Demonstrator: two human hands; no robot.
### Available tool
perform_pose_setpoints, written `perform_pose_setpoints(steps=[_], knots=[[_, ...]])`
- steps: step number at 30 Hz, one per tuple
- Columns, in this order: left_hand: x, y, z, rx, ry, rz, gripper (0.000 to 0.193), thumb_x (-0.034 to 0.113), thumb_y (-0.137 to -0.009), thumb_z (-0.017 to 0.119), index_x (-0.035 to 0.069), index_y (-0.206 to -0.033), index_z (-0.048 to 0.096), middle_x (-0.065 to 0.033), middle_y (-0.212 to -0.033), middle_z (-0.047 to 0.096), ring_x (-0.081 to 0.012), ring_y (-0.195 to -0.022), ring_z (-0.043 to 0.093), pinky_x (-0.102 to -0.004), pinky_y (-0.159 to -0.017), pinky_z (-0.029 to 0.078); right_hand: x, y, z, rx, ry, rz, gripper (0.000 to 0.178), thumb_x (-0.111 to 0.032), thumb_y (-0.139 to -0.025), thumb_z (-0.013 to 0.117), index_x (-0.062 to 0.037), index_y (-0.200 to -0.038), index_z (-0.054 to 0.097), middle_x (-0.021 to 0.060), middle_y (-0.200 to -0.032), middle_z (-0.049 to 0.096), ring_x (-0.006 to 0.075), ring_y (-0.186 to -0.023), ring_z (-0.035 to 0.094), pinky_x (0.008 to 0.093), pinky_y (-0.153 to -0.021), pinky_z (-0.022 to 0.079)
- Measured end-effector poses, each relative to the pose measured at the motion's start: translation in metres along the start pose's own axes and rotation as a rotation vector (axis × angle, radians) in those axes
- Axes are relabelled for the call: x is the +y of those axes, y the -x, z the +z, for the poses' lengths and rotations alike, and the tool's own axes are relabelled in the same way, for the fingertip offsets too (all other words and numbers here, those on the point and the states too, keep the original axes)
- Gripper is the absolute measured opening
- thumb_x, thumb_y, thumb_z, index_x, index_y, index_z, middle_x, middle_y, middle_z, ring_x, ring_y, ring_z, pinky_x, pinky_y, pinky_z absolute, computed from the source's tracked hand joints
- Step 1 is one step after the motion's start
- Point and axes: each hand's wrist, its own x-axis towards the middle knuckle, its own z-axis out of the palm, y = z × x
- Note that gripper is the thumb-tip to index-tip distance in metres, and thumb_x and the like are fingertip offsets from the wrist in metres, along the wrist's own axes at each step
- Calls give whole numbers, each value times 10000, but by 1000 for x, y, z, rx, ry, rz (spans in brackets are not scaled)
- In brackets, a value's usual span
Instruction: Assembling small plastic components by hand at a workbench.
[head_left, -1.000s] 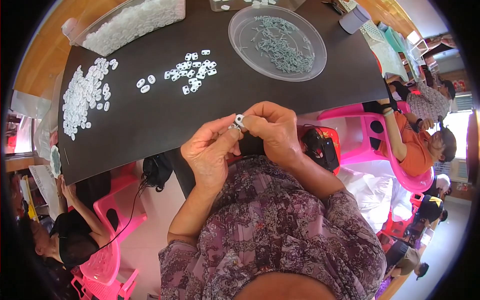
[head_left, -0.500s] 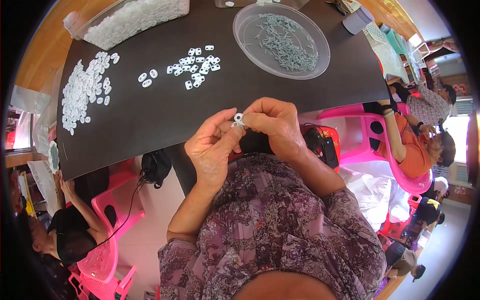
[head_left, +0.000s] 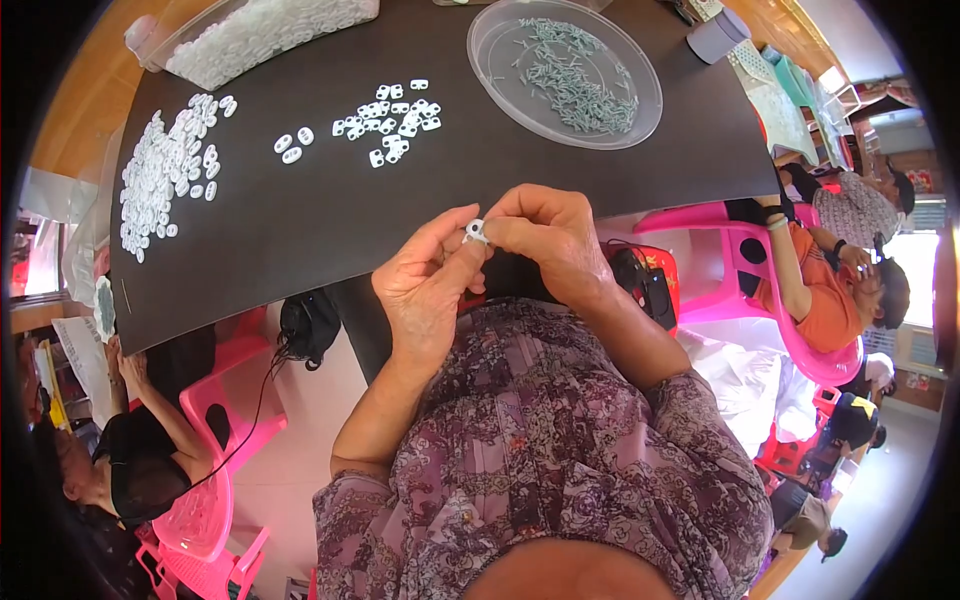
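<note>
A small white plastic piece with a round hole (head_left: pixel 475 230) is pinched between both hands, just off the table's near edge. My left hand (head_left: pixel 428 282) grips it from the left with thumb and fingers. From the right, the thumb and forefinger of my right hand (head_left: pixel 545 240) close on the same piece; the fingers hide part of it. Beyond my hands on the dark table (head_left: pixel 300 215) lies a loose group of white pieces with holes (head_left: pixel 390 122). To their left are a few oval white pieces (head_left: pixel 291 155) and a large heap of similar ovals (head_left: pixel 160 180).
A round clear tray (head_left: pixel 490 95) of grey-green pins (head_left: pixel 575 80) stands at the far right, near a grey cup (head_left: pixel 718 36). A clear bin of white pieces (head_left: pixel 265 45) stands far left. People sit on pink chairs (head_left: pixel 225 440) on both sides.
Both hands keep hold of the white piece, which has turned slightly between the fingers. The table and its contents sit slightly higher in the picture.
</note>
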Motion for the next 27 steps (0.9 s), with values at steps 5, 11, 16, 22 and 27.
perform_pose_setpoints(steps=[5, 11, 16, 22, 27], knots=[[3, -2, -4, -25, -1, -30, 251, -50, -808, 604, -79, -1057, 605, -70, -750, 618, -102, -563, 550, -204, -520, 441, -3, 3, 2, -53, 63, -51, 111, -56, -829, 579, 43, -782, 600, 36, -707, 607, 76, -620, 557, 225, -554, 455], [-3, -2, -4, 23, 90, -41, 237, -33, -810, 617, -80, -1042, 607, -75, -758, 631, -106, -565, 564, -207, -507, 436, 8, 6, 2, 23, 574, -502, 99, -49, -773, 641, 9, -844, 602, 119, -834, 591, 240, -730, 591, 336, -625, 471], [-4, -3, 1, 50, 97, -29, 221, -24, -833, 600, -57, -1052, 605, -89, -797, 649, -89, -582, 567, -198, -491, 452, 12, 3, -2, 74, 778, -770, 259, -67, -690, 696, -12, -922, 595, 135, -873, 591, 312, -772, 568, 380, -665, 466], [-4, -4, 7, 100, 182, -38, 208, -35, -829, 597, -73, -1033, 604, -109, -803, 658, -96, -583, 556, -206, -506, 443, 12, 3, -4, 87, 821, -822, 300, -65, -644, 702, -1, -914, 588, 108, -827, 593, 291, -704, 554, 374, -626, 445], [-6, -3, 10, 119, 205, -88, 202, -34, -834, 583, -80, -1030, 608, -73, -779, 637, -86, -607, 540, -198, -545, 433, 14, 2, -4, 121, 897, -871, 288, -47, -669, 702, 1, -933, 597, 101, -803, 602, 272, -681, 543, 354, -601, 429]])
